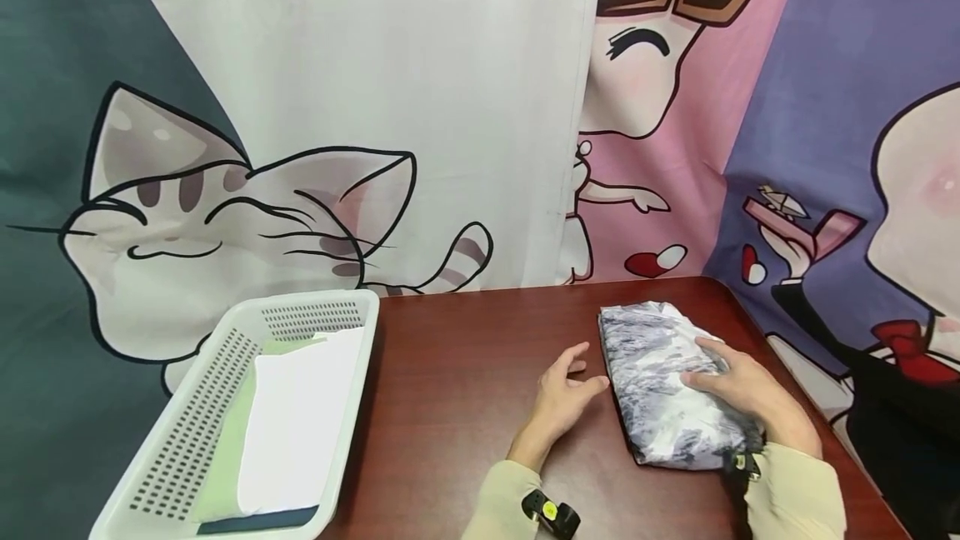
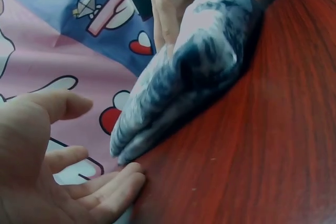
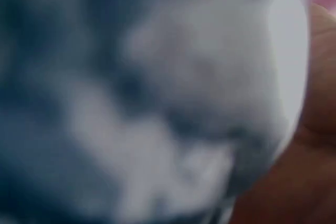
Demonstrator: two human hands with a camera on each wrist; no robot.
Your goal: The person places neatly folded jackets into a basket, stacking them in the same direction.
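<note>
A folded cloth (image 1: 660, 390) with a grey, white and dark marbled pattern lies on the right side of the table; the left wrist view shows its thick folded layers (image 2: 157, 114). My right hand (image 1: 742, 382) rests on its right part, thumb and forefinger spread over the top; its other fingers are mostly hidden. In the right wrist view the cloth (image 3: 157, 103) fills most of the picture, blurred, beside the hand (image 3: 294, 182). My left hand (image 1: 560, 398) hovers just left of the cloth, fingers loosely bent and apart, touching nothing.
A white perforated plastic basket (image 1: 352, 407) stands on the left, holding a white folded cloth (image 1: 300, 423), a green one (image 1: 225, 457) and a dark blue one (image 1: 258, 521). Brown wooden table (image 1: 450, 373) lies between basket and hands. A cartoon-printed curtain (image 1: 450, 107) hangs behind.
</note>
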